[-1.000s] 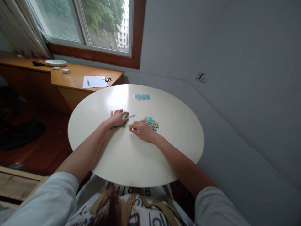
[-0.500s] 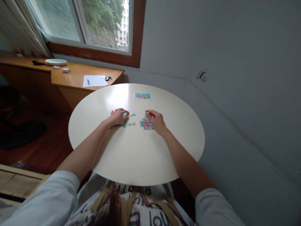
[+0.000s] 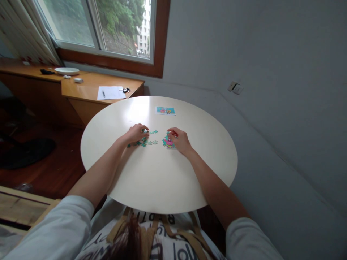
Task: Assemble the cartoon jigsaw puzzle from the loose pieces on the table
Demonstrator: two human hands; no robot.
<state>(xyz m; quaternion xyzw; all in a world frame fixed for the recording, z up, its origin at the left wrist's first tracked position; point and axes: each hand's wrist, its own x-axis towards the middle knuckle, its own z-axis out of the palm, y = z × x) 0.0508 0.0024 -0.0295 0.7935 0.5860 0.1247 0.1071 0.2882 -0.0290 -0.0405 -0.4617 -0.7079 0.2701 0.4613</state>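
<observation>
My left hand (image 3: 137, 133) rests over a scatter of loose teal puzzle pieces (image 3: 143, 142), its fingers curved and apart above them. A few more pieces lie just right of its fingertips. My right hand (image 3: 180, 139) is at the partly joined jigsaw puzzle (image 3: 169, 143), which has a pink figure on teal. Thumb and forefinger pinch at the puzzle's upper left edge, around a small teal piece. The palm hides the puzzle's right side. A picture card (image 3: 165, 111) in teal with pink and yellow figures lies farther back.
Everything of the puzzle lies on a round white table (image 3: 154, 180). Behind it to the left, a wooden desk (image 3: 89, 81) holds a sheet of paper (image 3: 110, 92), keys (image 3: 126, 90) and a white plate (image 3: 67, 71). A grey wall (image 3: 271, 108) stands on the right.
The view has shifted slightly. My left fingers have moved a little over the loose pieces, leaving more of them showing. My right hand stays at the puzzle's upper edge.
</observation>
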